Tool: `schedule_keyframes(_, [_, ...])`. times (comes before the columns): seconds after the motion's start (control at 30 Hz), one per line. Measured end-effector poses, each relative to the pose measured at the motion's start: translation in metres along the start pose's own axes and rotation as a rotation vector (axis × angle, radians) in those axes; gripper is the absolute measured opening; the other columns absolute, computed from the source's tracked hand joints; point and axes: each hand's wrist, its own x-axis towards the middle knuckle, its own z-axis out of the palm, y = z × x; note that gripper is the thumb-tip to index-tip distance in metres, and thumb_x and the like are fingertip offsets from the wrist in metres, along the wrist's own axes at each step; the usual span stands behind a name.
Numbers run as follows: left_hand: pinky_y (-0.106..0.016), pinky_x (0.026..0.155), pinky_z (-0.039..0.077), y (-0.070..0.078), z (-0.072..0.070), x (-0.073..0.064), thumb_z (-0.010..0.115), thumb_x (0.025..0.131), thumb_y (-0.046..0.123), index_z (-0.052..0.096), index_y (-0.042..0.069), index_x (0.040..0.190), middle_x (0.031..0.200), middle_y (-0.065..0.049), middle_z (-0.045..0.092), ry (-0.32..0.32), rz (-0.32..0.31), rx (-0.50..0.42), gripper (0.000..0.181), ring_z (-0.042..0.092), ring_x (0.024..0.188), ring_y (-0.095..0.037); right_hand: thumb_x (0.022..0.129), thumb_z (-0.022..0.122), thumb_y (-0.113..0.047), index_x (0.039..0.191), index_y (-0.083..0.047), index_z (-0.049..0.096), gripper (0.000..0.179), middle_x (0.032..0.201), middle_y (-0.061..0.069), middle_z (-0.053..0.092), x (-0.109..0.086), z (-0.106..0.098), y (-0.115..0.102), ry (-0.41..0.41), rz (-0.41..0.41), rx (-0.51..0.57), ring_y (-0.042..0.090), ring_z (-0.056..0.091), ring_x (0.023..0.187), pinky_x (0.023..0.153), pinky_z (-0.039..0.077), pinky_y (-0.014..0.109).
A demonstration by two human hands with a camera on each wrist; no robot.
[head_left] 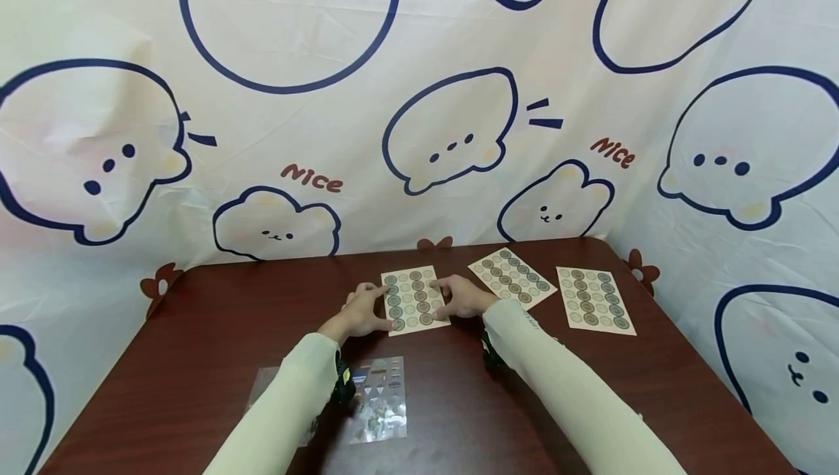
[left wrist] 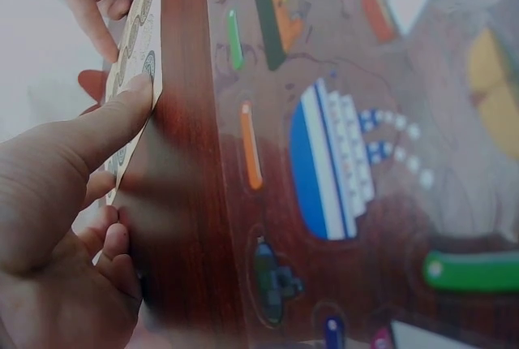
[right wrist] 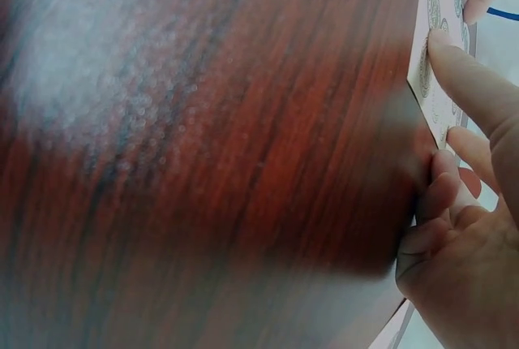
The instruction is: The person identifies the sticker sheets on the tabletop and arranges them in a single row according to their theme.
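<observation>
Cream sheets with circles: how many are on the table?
3, side by side toward the back: the left sheet, the angled middle sheet, and the right sheet. Any stacked underneath would be hidden.

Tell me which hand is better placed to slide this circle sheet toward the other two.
Probably the right hand: it touches the right side of the circle sheet and is nearer the slanted sheet and the rightmost sheet; the left hand touches the opposite side.

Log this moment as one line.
left hand: touching leftmost round-patterned sheet, left edge; right hand: touching its right edge; two similar sheets: farther right; clear sticker sheet: nearer the person
</observation>
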Motion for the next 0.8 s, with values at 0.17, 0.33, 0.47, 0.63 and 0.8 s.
schedule_keyframes(0.17, [-0.059,0.109,0.034,-0.0014,-0.0006,-0.001,0.084,0.084,0.027,0.039,0.006,0.155,0.154,-0.022,0.034,0.001,0.002,0.004,0.087,0.038,0.132,-0.042,0.085,0.083,-0.019,0.147,-0.009,0.053,0.07,0.096,0.006,0.051,0.0016,0.0007,0.001,0.002,0.006,-0.001,0.016,0.045,0.084,0.075,0.036,0.026])
schedule_keyframes(0.33, [-0.059,0.109,0.034,-0.0032,0.0014,0.0006,0.083,0.084,0.027,0.039,0.006,0.155,0.155,-0.022,0.033,0.003,0.006,0.003,0.087,0.037,0.134,-0.042,0.085,0.083,-0.02,0.148,-0.011,0.053,0.07,0.097,0.005,0.052,0.0025,0.0017,0.0013,0.001,0.025,-0.009,0.016,0.046,0.085,0.077,0.036,0.026])
schedule_keyframes(0.47, [-0.058,0.109,0.034,-0.004,0.0032,0.0018,0.083,0.085,0.027,0.038,0.006,0.156,0.155,-0.022,0.033,0.001,0.005,0.009,0.086,0.037,0.134,-0.042,0.085,0.083,-0.021,0.147,-0.011,0.053,0.069,0.099,0.006,0.052,0.0019,0.0022,0.0011,0.003,0.039,-0.018,0.016,0.046,0.086,0.078,0.036,0.027])
schedule_keyframes(0.63, [-0.057,0.108,0.035,-0.0047,0.0035,0.0022,0.083,0.085,0.026,0.039,0.007,0.155,0.155,-0.021,0.034,-0.002,0.006,0.012,0.086,0.038,0.133,-0.041,0.084,0.083,-0.021,0.146,-0.011,0.054,0.069,0.098,0.006,0.053,0.0006,0.0024,-0.0004,0.009,0.039,-0.013,0.016,0.046,0.087,0.08,0.036,0.028])
schedule_keyframes(0.8, [-0.058,0.106,0.036,-0.0038,0.0009,0.0017,0.085,0.083,0.026,0.04,0.006,0.155,0.153,-0.021,0.035,0.009,0.011,0.005,0.087,0.039,0.13,-0.041,0.084,0.083,-0.02,0.146,-0.01,0.055,0.069,0.097,0.006,0.052,0.001,0.0018,-0.0002,0.015,0.027,-0.017,0.017,0.046,0.086,0.079,0.036,0.028])
